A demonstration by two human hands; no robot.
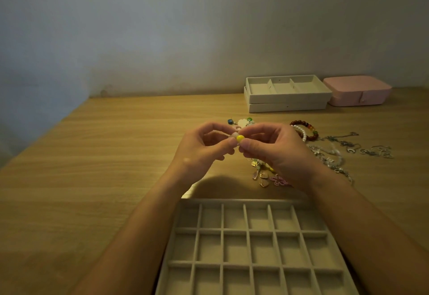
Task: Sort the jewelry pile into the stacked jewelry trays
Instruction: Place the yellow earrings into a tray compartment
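Both hands are raised above the wooden table, fingertips meeting. My left hand [204, 146] and my right hand [274, 150] pinch a small yellow bead piece [240, 138] with a pale pink part beside it. Under and behind the hands lies the jewelry pile: small earrings and charms [262, 174], a pink flower piece [279, 180], a white flower and blue stud [242, 122]. A beige grid tray [255, 231] with several empty compartments sits nearest me. Two stacked beige trays [286, 103] stand at the back.
A red-brown bead bracelet [307, 127] and a white pearl bracelet [299, 131] lie right of the hands. Silver chains and charms [348, 148] spread further right. A closed pink box [357, 90] sits beside the stacked trays against the wall.
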